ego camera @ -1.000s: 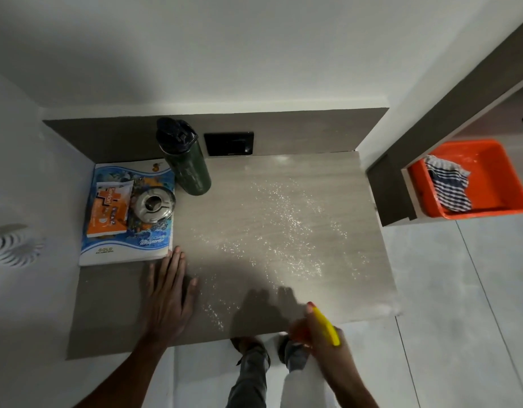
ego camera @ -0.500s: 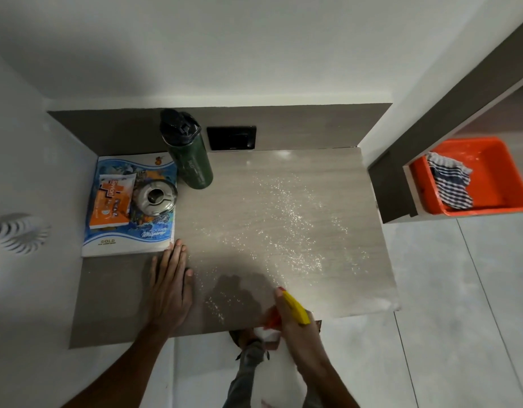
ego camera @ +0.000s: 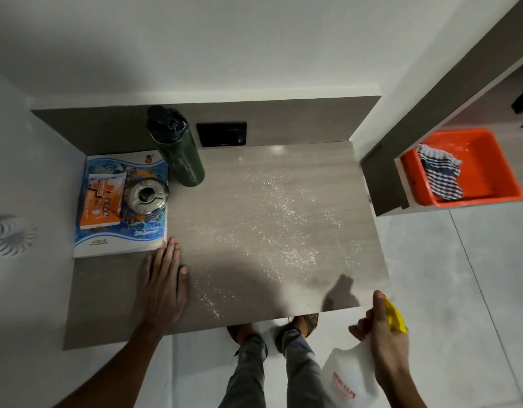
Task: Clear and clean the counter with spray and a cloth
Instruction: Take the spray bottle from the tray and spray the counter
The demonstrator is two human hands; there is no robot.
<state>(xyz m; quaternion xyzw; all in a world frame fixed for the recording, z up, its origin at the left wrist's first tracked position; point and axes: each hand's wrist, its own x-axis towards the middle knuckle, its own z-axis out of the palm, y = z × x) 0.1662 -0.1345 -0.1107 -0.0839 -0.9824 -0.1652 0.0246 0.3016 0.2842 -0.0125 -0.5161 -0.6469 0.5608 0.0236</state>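
Currently spraying: right hand grips the spray bottle off the counter's near-right corner, droplets mid-counter. Left hand lies flat, empty. Next probably the cloth, right of the counter.

- Counter, under the left hand, is showing matt wood-grain laminate, speckled with shining droplets.
- Spray bottle, in the right hand, is looking like translucent white plastic with a glossy yellow head.
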